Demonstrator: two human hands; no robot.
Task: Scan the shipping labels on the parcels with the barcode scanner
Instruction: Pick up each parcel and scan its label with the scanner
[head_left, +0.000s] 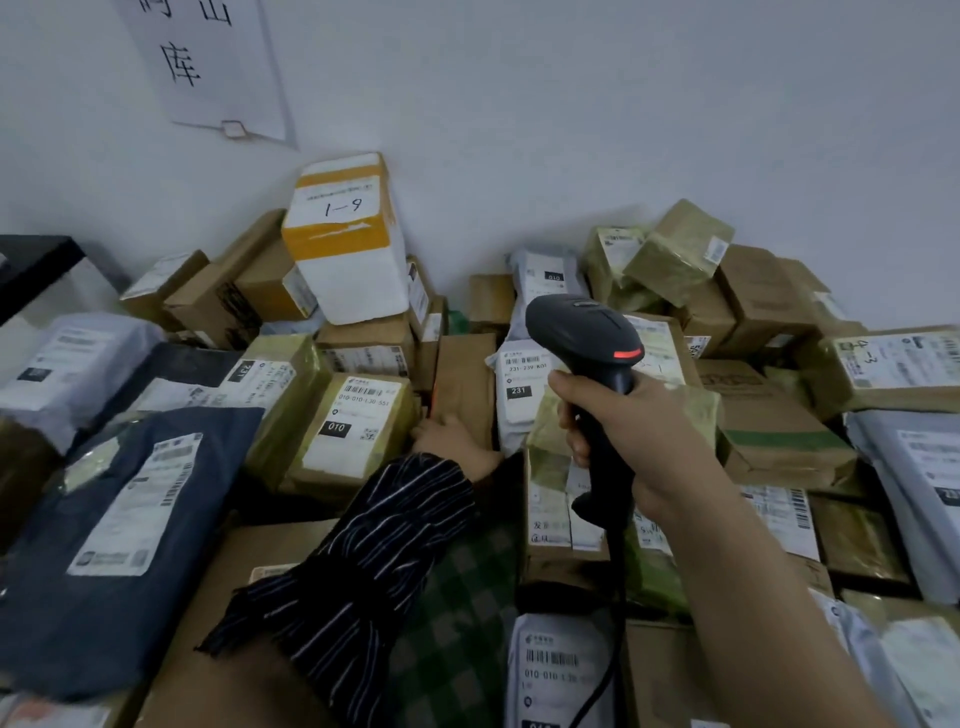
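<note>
Parcels everywhere in front of you, a heap of brown cardboard boxes and plastic mailers (779, 312) banked up against the white wall (571, 104). Down at your left lies the big dark navy plastic mailer (104, 545), its white label face up. At the back, the white foam box banded with orange tape (345, 244) leans on the wall. In the middle stands a plain brown cardboard box (465, 379), and your left hand (452, 441), striped sleeve behind it, is touching its lower edge; whether it grips I cannot tell, the fingers are hidden. Your right hand (639, 431) is wrapped tight round the handle of the black pistol-shaped barcode scanner (587, 332), whose head sits above your knuckles, aimed away from you over the pile. Just left of that head sits the white shipping label marked 231 (522, 384).
</note>
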